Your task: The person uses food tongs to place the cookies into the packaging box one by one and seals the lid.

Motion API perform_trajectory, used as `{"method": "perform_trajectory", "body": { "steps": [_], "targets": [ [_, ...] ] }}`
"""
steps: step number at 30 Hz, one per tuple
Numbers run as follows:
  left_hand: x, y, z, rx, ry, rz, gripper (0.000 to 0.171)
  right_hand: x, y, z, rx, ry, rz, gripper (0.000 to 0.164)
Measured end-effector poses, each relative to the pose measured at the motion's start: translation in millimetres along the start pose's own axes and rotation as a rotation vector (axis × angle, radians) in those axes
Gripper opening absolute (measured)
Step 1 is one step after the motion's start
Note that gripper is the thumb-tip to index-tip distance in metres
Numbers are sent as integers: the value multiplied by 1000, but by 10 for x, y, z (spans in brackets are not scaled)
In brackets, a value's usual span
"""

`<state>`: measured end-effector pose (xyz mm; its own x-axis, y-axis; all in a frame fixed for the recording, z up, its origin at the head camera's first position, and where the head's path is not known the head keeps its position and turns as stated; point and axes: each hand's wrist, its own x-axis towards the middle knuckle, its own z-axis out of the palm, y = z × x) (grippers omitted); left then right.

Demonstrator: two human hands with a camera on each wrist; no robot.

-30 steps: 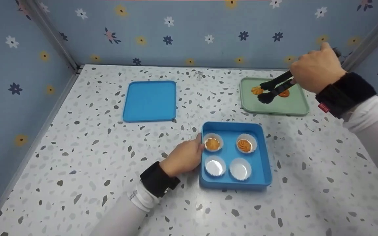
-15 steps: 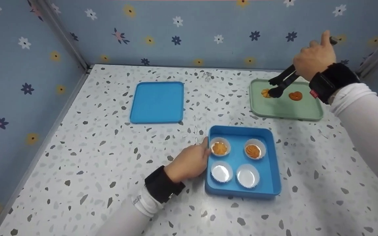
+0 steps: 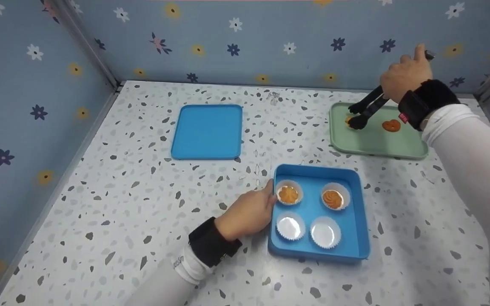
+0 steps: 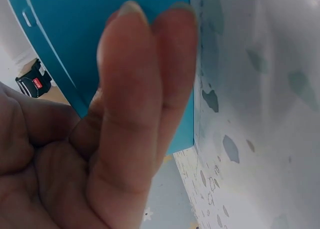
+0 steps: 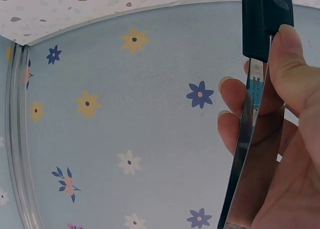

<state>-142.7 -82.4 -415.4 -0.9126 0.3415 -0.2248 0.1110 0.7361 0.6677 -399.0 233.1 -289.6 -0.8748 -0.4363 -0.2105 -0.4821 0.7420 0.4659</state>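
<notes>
My right hand (image 3: pixel 405 78) grips black-handled metal tongs (image 3: pixel 370 106) above the pale green tray (image 3: pixel 381 146). The tong tips stand apart over a yellow piped cookie (image 3: pixel 348 120), which they mostly hide; whether they touch it I cannot tell. A browner cookie (image 3: pixel 391 126) lies right of them. My left hand (image 3: pixel 245 212) holds the left wall of the open blue box (image 3: pixel 319 256), thumb at the rim and fingers along the outside (image 4: pixel 130 99). Inside are white paper cups: two at the back hold a cookie each (image 3: pixel 288 194), two front cups (image 3: pixel 325 233) hold nothing.
A flat blue lid (image 3: pixel 207 131) lies at the back left of the speckled white table (image 3: pixel 143 204). Flower-patterned blue panels (image 3: pixel 270 42) rise behind and at the sides.
My right hand has lowered the tongs onto the tray, so the tips now cover most of the yellow cookie. My left hand stays at the box. The whole view has shifted slightly.
</notes>
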Motion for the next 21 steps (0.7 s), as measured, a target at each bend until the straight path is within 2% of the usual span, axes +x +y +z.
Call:
{"method": "perform_trajectory", "body": {
  "steps": [2,5,10,16,21],
  "targets": [
    [1,10,1,-2,-2,-1,57,12,1,-4,-3,-19,-9,12],
    [7,17,6,-1,-2,1,57,26,4,-17,-12,-43,-19,15],
    [6,15,10,3,5,10,57,36,-21,-27,-35,-15,-36,20],
    [4,5,11,4,10,16,57,42,-90,-37,-114,12,-83,17],
    [9,-4,12,28,11,11,57,52,-126,-62,-137,28,-100,19]
  ]
}}
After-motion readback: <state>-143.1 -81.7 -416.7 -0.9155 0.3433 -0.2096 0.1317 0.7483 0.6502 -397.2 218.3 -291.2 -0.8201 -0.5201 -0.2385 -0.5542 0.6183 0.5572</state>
